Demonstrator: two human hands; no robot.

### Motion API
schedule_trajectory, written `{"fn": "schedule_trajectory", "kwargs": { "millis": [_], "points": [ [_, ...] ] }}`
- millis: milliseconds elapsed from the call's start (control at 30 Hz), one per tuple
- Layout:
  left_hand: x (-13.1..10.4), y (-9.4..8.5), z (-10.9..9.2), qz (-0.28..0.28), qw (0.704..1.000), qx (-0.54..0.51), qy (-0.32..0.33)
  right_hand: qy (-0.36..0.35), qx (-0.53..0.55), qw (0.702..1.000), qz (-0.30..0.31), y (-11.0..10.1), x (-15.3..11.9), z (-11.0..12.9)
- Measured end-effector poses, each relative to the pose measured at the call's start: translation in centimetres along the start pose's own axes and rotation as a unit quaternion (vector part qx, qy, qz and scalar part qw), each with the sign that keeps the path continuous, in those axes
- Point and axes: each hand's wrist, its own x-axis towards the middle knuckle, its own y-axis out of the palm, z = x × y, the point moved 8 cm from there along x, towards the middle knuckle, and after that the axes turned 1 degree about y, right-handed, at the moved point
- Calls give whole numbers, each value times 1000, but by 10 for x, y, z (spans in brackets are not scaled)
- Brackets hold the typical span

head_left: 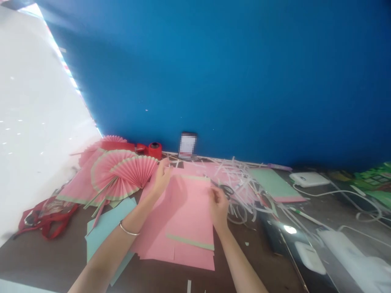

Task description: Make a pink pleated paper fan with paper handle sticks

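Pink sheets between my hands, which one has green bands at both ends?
The top sheet, beside your right hand: pale green bands cross its near and far ends. The sheets beneath show only pink.

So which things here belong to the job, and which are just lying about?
Likely the job:
pink sheet with green edges, between the left hand and right hand
pleated paper fans
pale green sheet under the left forearm
what look like scissors

Probably lying about:
heap of white strips, apparently offcuts
red straps
white device with a cable
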Motion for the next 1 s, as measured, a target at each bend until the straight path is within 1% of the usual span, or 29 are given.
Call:
{"fn": "schedule_trajectory", "kwargs": {
  "millis": [33, 67, 100, 167, 200, 233, 267, 300, 367, 433, 467, 500, 533, 567, 600, 633, 667, 700, 733, 767, 800, 867, 933, 967, 1000],
  "points": [
    [2, 3, 1, 12, 1000, -10, -21, -3, -1, 1000, -13, -4, 1, 1],
    [3, 8, 3, 36, 998, -13, -50, -3, 0, 1000, -26, -7, 1, 1],
    [3, 15, 6, 75, 994, -10, -80, -1, 2, 999, -38, -10, 1, 1],
    [-1, 35, 9, 188, 974, 14, -123, 11, 12, 998, -55, -13, 1, -2],
    [-3, 44, 8, 249, 960, 29, -125, 18, 18, 998, -61, -14, 0, -4],
    [-4, 51, 5, 300, 946, 45, -113, 25, 23, 997, -63, -14, 0, -6],
    [-2, 55, 0, 332, 937, 59, -92, 30, 30, 997, -63, -14, -1, -9],
    [3, 56, -6, 342, 934, 76, -66, 35, 40, 997, -59, -13, -1, -11],
    [20, 49, -21, 319, 942, 99, -29, 46, 70, 995, -47, -10, -2, -17],
    [39, 37, -44, 273, 953, 127, 17, 59, 96, 993, -40, -9, -2, -23],
    [45, 32, -56, 265, 954, 134, 33, 62, 99, 992, -40, -9, -2, -25],
    [48, 30, -70, 273, 950, 142, 56, 60, 94, 993, -44, -9, -2, -26],
    [45, 30, -90, 293, 934, 166, 119, 55, 86, 994, -49, -10, -2, -26],
    [40, 28, -109, 298, 921, 181, 175, 48, 81, 994, -50, -10, -2, -24],
    [33, 26, -124, 297, 911, 194, 211, 39, 84, 995, -43, -9, -2, -22],
    [29, 17, -139, 246, 919, 199, 233, 30, 94, 995, -30, -7, -2, -20],
    [24, 4, -150, 171, 935, 203, 234, 23, 107, 994, -15, -5, -2, -17],
    [19, -10, -156, 90, 950, 203, 218, 18, 120, 993, 3, -3, -2, -14],
    [12, -18, -155, 55, 961, 198, 188, 12, 133, 991, 26, 0, -3, -11],
    [5, -24, -150, 38, 970, 180, 159, 6, 146, 988, 49, 3, -3, -8],
    [-1, -28, -142, 30, 979, 154, 126, 1, 162, 984, 75, 8, -4, -5],
    [-8, -38, -114, 10, 993, 107, 43, 1, 202, 969, 140, 19, -7, 0],
    [-14, -48, -82, -11, 997, 70, -37, 13, 227, 954, 197, 32, -12, 1],
    [-17, -51, -67, -11, 995, 54, -79, 19, 222, 951, 212, 36, -14, 0],
    [-19, -53, -56, -9, 994, 32, -105, 22, 206, 954, 216, 39, -15, -1]
  ]
}}
